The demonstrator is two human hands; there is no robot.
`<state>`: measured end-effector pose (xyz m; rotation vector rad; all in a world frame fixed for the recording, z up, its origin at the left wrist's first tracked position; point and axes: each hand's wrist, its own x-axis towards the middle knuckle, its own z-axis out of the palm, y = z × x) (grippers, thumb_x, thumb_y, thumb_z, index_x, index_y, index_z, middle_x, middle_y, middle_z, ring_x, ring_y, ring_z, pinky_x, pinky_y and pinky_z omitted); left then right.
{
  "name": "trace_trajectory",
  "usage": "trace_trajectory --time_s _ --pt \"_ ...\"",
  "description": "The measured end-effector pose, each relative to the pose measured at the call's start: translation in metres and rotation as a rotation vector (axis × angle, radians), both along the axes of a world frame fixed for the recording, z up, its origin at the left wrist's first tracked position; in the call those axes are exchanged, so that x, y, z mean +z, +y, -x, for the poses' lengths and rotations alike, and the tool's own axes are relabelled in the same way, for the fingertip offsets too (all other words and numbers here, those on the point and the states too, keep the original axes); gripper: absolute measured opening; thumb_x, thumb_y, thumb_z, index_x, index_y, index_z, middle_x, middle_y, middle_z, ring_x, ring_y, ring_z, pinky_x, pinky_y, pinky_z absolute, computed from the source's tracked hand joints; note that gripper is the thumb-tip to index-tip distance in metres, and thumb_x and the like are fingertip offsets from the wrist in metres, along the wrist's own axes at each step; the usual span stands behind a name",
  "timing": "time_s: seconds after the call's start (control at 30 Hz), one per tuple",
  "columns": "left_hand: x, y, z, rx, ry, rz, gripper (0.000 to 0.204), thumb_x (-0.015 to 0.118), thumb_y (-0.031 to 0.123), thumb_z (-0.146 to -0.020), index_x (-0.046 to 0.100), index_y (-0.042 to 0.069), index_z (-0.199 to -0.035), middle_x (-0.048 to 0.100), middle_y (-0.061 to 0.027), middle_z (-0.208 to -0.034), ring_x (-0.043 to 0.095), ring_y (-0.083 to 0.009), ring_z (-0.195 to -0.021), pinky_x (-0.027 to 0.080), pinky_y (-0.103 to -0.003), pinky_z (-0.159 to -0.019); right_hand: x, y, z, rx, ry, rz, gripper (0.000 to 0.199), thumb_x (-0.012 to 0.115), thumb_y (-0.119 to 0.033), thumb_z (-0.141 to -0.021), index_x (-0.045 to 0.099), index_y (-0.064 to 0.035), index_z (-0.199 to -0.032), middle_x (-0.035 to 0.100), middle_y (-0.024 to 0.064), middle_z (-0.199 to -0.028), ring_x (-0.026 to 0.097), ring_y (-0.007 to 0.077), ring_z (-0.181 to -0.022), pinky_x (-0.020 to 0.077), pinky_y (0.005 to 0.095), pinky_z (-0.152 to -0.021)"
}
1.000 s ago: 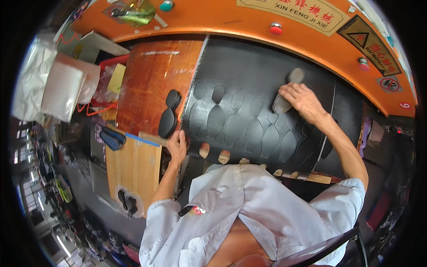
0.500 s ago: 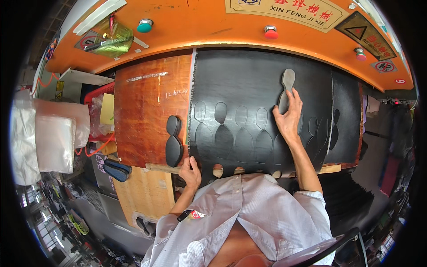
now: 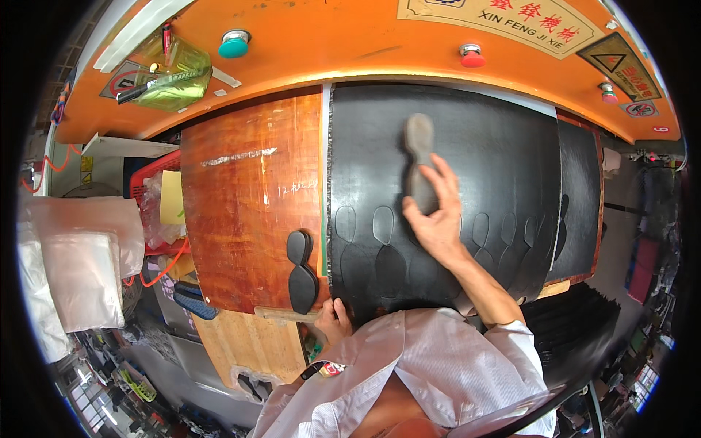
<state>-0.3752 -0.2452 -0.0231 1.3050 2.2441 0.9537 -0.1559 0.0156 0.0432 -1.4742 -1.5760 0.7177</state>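
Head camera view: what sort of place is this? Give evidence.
Probably a shoemaking workshop: an orange machine with push buttons, a black sheet bearing sole-shaped outlines, and stacked black sole-shaped pieces.

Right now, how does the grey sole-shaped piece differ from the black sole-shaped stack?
The grey piece is paler; the black stack is darker. The right hand holds the grey piece over the black sheet; the black stack lies unheld on the brown board. Both narrow at the waist.
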Motion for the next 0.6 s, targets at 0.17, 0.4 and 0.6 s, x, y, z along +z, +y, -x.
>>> trace_trajectory --time_s 0.17,0.4,0.6 --pt "-0.002 -0.007 0.001 0.01 0.006 0.065 0.012 0.068 0.012 -0.099 0.068 0.002 -0.092 0.065 -0.0209 -0.073 0.064 -0.0406 -0.064 0.047 -0.047 -0.059 -0.011 0.025 0.069 0.076 0.07 -0.003 0.052 0.074 -0.004 -0.077 0.064 0.0035 -0.128 0.044 0.0257 -0.154 0.045 0.0436 -0.138 0.0405 0.0538 -0.114" --pt "-0.004 -0.007 0.002 -0.014 0.022 0.062 0.011 0.068 0.014 -0.098 0.07 0.004 -0.094 0.068 -0.0194 -0.076 0.066 -0.04 -0.067 0.049 -0.048 -0.061 -0.028 0.05 0.12 0.022 -0.019 -0.026 0.054 0.075 -0.005 -0.077 0.062 0.0062 -0.128 0.042 0.0272 -0.153 0.043 0.0456 -0.138 0.0399 0.0552 -0.113" --pt "-0.003 -0.004 0.004 -0.044 0.023 0.031 0.011 0.067 0.015 -0.099 0.072 0.005 -0.096 0.069 -0.0164 -0.076 0.067 -0.0385 -0.067 0.05 -0.046 -0.061 -0.041 0.052 0.133 0.008 -0.122 -0.088 0.057 0.075 -0.005 -0.077 0.058 0.0062 -0.13 0.038 0.0269 -0.153 0.04 0.0467 -0.137 0.0375 0.0564 -0.112"
